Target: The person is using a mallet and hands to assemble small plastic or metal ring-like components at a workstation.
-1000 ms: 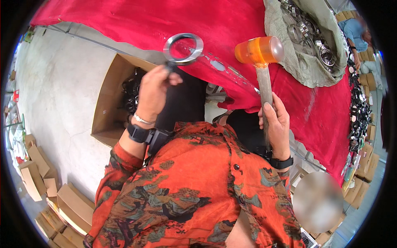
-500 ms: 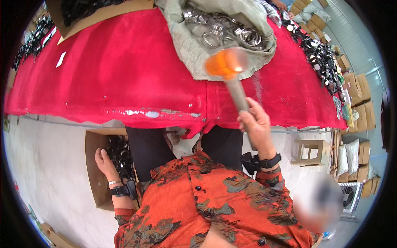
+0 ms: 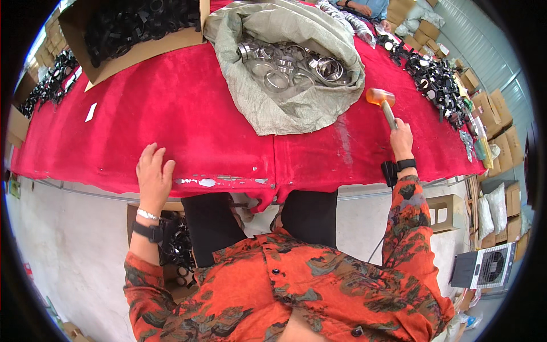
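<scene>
My right hand (image 3: 401,138) grips the handle of a mallet (image 3: 380,97) with an orange, see-through head. The mallet is over the right side of a red-covered table, its head pointing away from me. My left hand (image 3: 154,175) holds nothing, fingers stretched out and thumb apart, above the table's near left edge. Between and beyond my hands lies a grey-green woven sack (image 3: 270,111), its mouth rolled open. Several shiny metal rings (image 3: 277,80) fill the sack.
A cardboard box (image 3: 151,52) of black ring-shaped parts stands at the far left. Black parts (image 3: 436,85) are heaped along the right edge. Below the table, another box (image 3: 132,214) holds black parts beside my left leg. Another person's hand (image 3: 360,8) shows at the far side.
My left hand has risen from the box below the table to above its near edge. My right hand has carried the mallet rightward, away from the sack. The view has shifted slightly.
</scene>
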Tool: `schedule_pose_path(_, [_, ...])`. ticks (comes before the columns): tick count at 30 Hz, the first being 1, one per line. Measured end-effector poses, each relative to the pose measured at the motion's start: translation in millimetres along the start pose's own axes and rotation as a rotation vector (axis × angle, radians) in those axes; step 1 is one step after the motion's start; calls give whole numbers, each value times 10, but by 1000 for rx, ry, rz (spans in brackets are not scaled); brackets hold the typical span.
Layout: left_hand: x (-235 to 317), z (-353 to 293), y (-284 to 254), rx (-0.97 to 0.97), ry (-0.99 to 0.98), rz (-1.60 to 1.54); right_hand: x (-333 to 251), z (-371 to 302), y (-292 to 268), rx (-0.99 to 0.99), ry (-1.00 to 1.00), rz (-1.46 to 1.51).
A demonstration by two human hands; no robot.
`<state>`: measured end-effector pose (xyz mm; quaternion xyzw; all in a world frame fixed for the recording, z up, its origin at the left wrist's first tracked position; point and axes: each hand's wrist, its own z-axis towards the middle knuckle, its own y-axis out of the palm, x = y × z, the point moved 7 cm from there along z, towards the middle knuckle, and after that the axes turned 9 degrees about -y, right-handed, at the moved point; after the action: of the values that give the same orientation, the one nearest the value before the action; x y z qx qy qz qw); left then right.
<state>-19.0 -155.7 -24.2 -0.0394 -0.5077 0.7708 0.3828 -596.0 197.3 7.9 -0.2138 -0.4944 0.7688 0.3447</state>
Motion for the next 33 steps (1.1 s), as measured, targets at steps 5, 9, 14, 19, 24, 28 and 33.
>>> schedule_pose_path(5, [-30,-32,159,-10,-5,233,-1561,161,-399,216,-529,396])
schedule_pose_path(9, [-47,-33,166,-21,-29,235,-3119,-314,-669,203,-1005,607])
schedule_pose_path(14, [8,5,189,-20,-16,210,-3477,-96,14,92,-1150,312])
schedule_pose_path(19, [14,4,145,-10,-25,210,-2947,709,297,46,-974,-26])
schedule_pose_path(24, [44,28,94,-3,-40,167,-2620,941,501,-54,-803,-273])
schedule_pose_path(28, [7,-12,134,21,-33,170,-2367,886,719,-168,-615,-382])
schedule_pose_path(33, [27,-27,45,49,-41,171,-2736,342,253,-275,-609,-300])
